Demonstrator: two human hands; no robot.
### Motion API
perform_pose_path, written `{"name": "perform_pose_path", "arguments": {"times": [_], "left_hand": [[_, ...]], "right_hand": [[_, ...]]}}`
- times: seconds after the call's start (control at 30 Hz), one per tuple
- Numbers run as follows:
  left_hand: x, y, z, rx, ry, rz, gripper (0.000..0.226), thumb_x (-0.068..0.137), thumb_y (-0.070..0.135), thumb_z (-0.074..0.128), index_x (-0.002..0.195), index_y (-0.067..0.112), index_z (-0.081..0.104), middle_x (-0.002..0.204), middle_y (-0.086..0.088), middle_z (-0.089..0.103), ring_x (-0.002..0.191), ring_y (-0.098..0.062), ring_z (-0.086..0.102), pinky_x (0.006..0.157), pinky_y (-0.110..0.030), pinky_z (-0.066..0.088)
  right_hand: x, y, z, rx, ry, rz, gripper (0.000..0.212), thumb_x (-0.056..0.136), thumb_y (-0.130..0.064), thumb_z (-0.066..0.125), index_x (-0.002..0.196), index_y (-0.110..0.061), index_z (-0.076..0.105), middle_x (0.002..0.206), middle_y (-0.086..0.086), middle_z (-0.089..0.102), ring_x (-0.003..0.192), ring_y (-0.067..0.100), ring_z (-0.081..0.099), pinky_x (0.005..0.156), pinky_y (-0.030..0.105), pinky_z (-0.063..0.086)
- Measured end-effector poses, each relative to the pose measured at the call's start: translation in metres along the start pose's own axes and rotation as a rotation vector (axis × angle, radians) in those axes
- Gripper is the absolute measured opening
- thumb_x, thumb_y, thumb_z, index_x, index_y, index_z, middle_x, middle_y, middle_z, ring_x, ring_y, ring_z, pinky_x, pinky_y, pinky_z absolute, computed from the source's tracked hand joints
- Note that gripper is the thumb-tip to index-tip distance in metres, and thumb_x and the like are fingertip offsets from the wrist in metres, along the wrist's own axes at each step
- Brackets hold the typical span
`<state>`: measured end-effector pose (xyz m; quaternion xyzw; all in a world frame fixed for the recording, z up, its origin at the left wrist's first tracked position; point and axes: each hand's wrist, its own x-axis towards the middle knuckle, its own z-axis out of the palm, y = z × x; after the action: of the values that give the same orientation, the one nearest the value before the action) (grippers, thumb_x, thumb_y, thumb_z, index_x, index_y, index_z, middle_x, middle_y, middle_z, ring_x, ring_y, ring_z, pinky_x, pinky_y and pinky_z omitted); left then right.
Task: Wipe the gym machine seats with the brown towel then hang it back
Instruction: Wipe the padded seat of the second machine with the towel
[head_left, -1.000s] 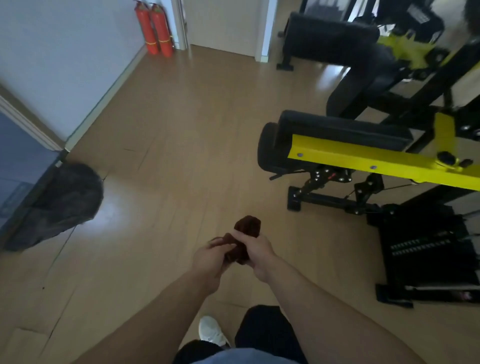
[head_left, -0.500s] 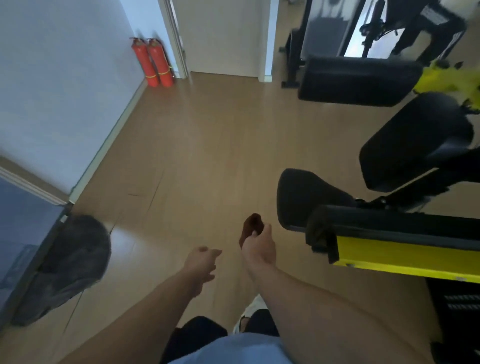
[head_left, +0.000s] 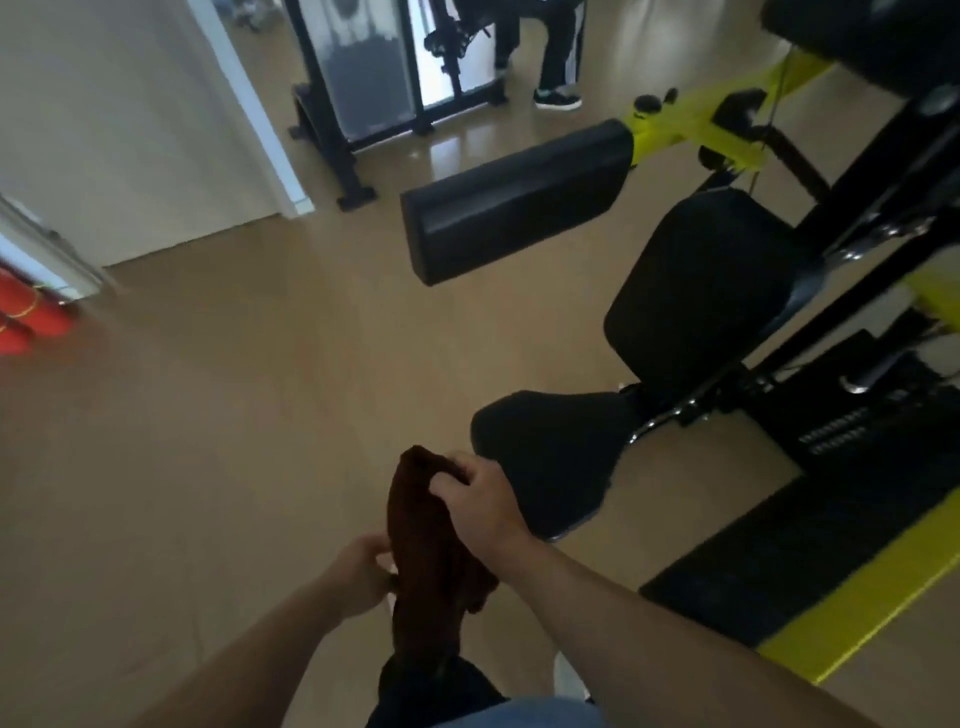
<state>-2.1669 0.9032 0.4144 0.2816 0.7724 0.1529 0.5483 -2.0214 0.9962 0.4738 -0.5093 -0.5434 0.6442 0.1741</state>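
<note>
Nearest to me, both forearms reach forward over the wooden floor (head_left: 218, 415). My left hand (head_left: 363, 571) is low, its fingers curled and pinching the side of the brown towel (head_left: 426, 561). My right hand (head_left: 483, 504) is a little further and higher, fingers closed on the top of the towel, which hangs down between the hands. Just beyond the right hand is the black seat (head_left: 550, 457), then a second seat pad (head_left: 711, 280), and further away a long black pad (head_left: 519, 202).

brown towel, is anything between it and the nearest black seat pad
Nothing visible. The brown towel, gripped by the right hand at its top and the left hand lower down, hangs just left of the nearest black seat pad, with only open air between.
</note>
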Motion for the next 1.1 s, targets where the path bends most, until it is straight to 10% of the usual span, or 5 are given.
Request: {"name": "perform_pose_path", "arguments": {"times": [0.2,0.43,0.83,1.1], "left_hand": [[0.102,0.034,-0.064,0.167,-0.295,0.017,0.021,0.069,0.011,0.076,0.056,0.020,0.063,0.061,0.004,0.060,0.071,-0.015,0.055,0.074,-0.027,0.041],[0.179,0.106,-0.064,0.562,-0.152,0.311,0.011,0.093,0.018,0.062,0.091,0.013,0.053,0.083,-0.003,0.059,0.083,-0.026,0.059,0.068,-0.031,0.039],[0.240,0.206,-0.014,0.908,0.010,0.756,0.005,0.097,0.029,0.054,0.098,0.024,0.055,0.088,0.008,0.064,0.081,-0.015,0.062,0.065,-0.030,0.046],[0.310,0.166,0.030,0.865,-0.011,1.067,0.011,0.092,0.022,0.062,0.102,0.017,0.063,0.100,0.000,0.061,0.091,-0.021,0.058,0.076,-0.036,0.050]], "right_hand": [[0.071,0.006,-0.026,0.262,0.627,0.320,0.015,0.094,-0.026,0.057,0.087,-0.022,0.069,0.082,0.002,0.070,0.079,0.021,0.066,0.067,0.033,0.052],[0.077,0.071,-0.040,0.438,0.954,0.566,0.009,0.088,-0.020,0.062,0.090,-0.025,0.070,0.085,0.001,0.074,0.082,0.025,0.070,0.080,0.042,0.057],[0.117,0.123,-0.050,0.582,1.062,0.644,0.023,0.095,-0.018,0.055,0.114,-0.023,0.065,0.097,0.005,0.071,0.084,0.023,0.065,0.072,0.031,0.047],[0.169,0.180,-0.056,-0.084,1.041,0.824,0.066,0.091,-0.031,0.053,0.152,-0.026,0.032,0.158,0.002,0.031,0.142,0.028,0.026,0.118,0.044,0.021]]}}
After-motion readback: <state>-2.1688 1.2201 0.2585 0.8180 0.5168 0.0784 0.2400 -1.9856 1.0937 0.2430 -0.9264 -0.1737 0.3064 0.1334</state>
